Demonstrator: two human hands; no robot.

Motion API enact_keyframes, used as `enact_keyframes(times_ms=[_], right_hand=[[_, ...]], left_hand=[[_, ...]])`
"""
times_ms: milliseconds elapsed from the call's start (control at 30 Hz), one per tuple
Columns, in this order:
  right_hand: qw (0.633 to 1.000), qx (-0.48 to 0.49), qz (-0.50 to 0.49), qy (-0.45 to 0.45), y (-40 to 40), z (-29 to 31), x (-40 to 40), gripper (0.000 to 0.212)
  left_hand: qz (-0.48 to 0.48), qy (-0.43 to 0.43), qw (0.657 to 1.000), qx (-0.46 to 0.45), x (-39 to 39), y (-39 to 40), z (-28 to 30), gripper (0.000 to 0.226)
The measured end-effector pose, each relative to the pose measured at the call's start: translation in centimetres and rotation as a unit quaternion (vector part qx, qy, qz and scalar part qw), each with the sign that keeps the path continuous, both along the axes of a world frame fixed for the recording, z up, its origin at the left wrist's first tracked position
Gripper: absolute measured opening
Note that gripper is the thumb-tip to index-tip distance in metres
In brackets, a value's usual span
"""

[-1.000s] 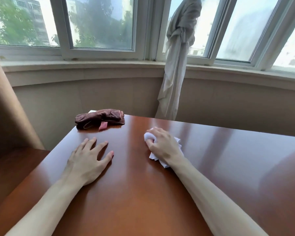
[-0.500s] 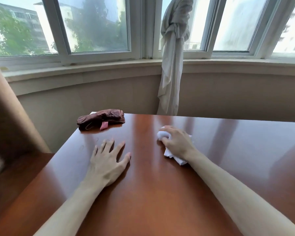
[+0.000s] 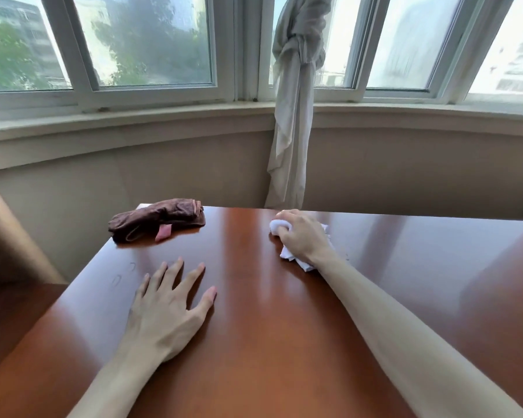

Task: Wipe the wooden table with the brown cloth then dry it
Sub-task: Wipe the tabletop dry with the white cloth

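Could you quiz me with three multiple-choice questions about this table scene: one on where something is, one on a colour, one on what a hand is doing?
1. Where does the brown cloth lie?
A. far left corner of the table
B. under the left hand
C. on the windowsill

2. What colour is the tissue under the right hand?
A. brown
B. white
C. green

3. What is the left hand doing?
A. gripping the cloth
B. raised in the air
C. resting flat, fingers spread

Answers:
1 A, it sits bunched by the far left edge.
2 B, white folds show around the fingers.
3 C, its palm lies empty on the wood.
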State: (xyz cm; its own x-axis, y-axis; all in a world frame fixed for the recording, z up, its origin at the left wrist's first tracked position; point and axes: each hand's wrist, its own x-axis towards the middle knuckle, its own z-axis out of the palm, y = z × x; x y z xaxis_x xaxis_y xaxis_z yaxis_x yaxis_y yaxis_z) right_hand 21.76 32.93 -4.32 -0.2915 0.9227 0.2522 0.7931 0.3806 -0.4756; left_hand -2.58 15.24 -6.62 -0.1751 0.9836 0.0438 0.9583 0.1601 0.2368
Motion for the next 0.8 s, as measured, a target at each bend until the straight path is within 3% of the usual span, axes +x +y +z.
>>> enact_keyframes(times_ms=[167, 300, 400, 667, 800], right_hand=[[0.986, 0.059, 0.157, 0.015, -17.0, 0.5, -0.6, 0.023], [0.972, 0.021, 0.232, 0.011, -24.5, 0.0, 0.6, 0.035], [0.982, -0.019, 0.188, 0.016, -21.0, 0.4, 0.9, 0.03], [1.0, 0.002, -0.013, 0.015, 0.5, 0.3, -1.4, 0.023], [0.999, -0.002, -0.044, -0.011, 5.9, 0.3, -4.2, 0.025]], left_hand=[[-0.008, 0.007, 1.0, -0.009, -0.2, -0.2, 0.2, 0.067], [-0.015, 0.003, 1.0, -0.004, 0.0, -0.9, 0.2, 0.067], [-0.017, 0.0, 1.0, 0.007, -0.2, -0.9, 0.3, 0.067], [-0.008, -0.006, 0.999, 0.043, 0.0, -0.8, -0.5, 0.082], [-0.003, 0.004, 0.999, 0.034, -0.5, 0.0, -0.7, 0.081]])
